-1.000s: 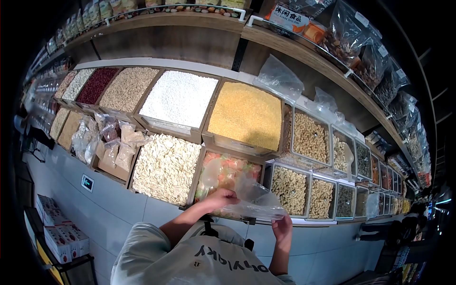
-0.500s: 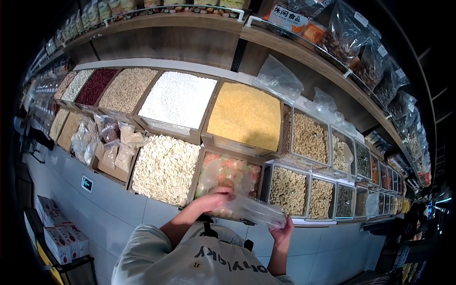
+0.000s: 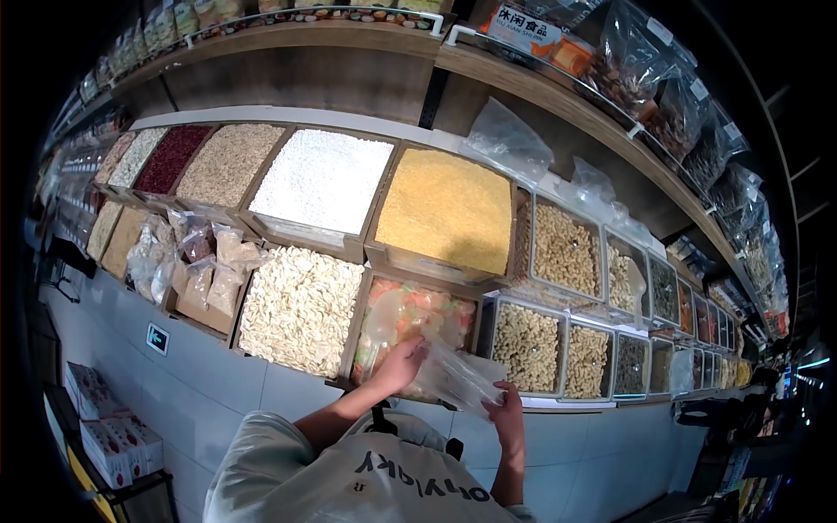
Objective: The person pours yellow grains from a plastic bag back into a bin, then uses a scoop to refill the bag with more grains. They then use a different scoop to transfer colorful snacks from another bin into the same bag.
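A clear plastic bag is stretched between my two hands, in front of the bin of colourful wrapped pieces. My left hand is closed on the bag's left end, above the front part of that bin. My right hand is closed on its right end, lower and further right, near the front edge of the peanut bin. The bag looks thin and empty. Left of the colourful pieces lies a bin of flat white pieces.
Behind stand bins of yellow grain, white grain and dark red beans. Small filled bags lie at the left. A wooden shelf holds packaged food above. Cartons stand at the lower left.
My right hand has moved left and slightly up, closer to my left hand. My left hand has risen slightly. The bag is less stretched and wider.
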Demonstrator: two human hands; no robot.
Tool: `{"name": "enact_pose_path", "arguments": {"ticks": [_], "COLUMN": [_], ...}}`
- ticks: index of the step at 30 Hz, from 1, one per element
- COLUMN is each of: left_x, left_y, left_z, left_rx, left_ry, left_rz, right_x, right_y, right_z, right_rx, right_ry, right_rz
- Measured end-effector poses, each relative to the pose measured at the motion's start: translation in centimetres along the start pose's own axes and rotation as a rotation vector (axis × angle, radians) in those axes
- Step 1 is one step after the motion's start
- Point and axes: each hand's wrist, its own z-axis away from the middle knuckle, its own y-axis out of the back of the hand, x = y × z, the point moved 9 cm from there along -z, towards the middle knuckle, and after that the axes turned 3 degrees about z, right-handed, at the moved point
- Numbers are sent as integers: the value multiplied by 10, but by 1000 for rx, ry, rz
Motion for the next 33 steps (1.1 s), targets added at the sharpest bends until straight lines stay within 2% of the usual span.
{"name": "enact_pose_path", "arguments": {"ticks": [1,3,4,5,6,7,8,9,11,12,14,15,17,18,20,21,22,23,24,25,26,27,28,29,30,32,33], "left_x": [-4,10,19,40,53,52,46,43,46,47,33,24,16,18,13,10,6,1,-4,-11,-30,-44,-45,-61,-73,-71,-71], "left_y": [-3,-8,-7,-9,-15,-16,-20,-23,-21,-19,-18,-13,-6,0,5,8,8,13,18,16,17,15,17,14,4,2,-1], "left_z": [0,6,10,13,17,18,20,21,22,22,19,16,12,14,14,14,13,12,11,8,4,3,3,3,7,6,6], "left_rx": [-5,18,12,-46,-103,-107,-135,-165,-136,-99,-43,22,65,114,115,116,116,187,258,257,256,252,254,250,242,241,239], "left_ry": [-2,16,17,-102,-223,-225,-214,-203,-193,-180,-181,-179,-238,-299,-239,-179,-178,-201,-225,-225,-99,28,29,233,438,475,511], "left_rz": [1,41,44,-166,-376,-375,-478,-583,-550,-514,-397,-279,-286,-292,-193,-93,-93,-87,-81,-80,149,378,379,642,903,1026,1148], "right_x": [14,21,60,74,90,100,101,91,79,90,101,91,93,102,107,92,86,81,79,62,44,31,29,29,31,37,42], "right_y": [-6,-4,-2,1,10,20,25,29,22,28,15,12,14,15,14,13,12,10,9,3,-2,-5,-5,-2,-4,-5,-5], "right_z": [-6,-14,-19,-25,-36,-41,-41,-39,-40,-43,-49,-45,-39,-39,-43,-39,-34,-28,-27,-27,-25,-19,-14,-11,-12,-16,-19], "right_rx": [5,177,111,117,183,248,310,317,152,162,-137,-131,122,124,-53,-52,12,76,77,-93,-266,-267,-142,-22,-23,-21,-22], "right_ry": [-1,343,-70,-72,2,79,16,14,-27,-26,-50,-49,-159,-159,-38,-40,-130,-218,-218,-121,-23,-24,-56,-86,-85,-30,-33], "right_rz": [-1,213,-254,-254,-500,-746,-966,-970,-1201,-1205,-1461,-1464,-1422,-1423,-1557,-1557,-1523,-1487,-1487,-1553,-1610,-1609,-1420,-1229,-1227,-947,-945]}}
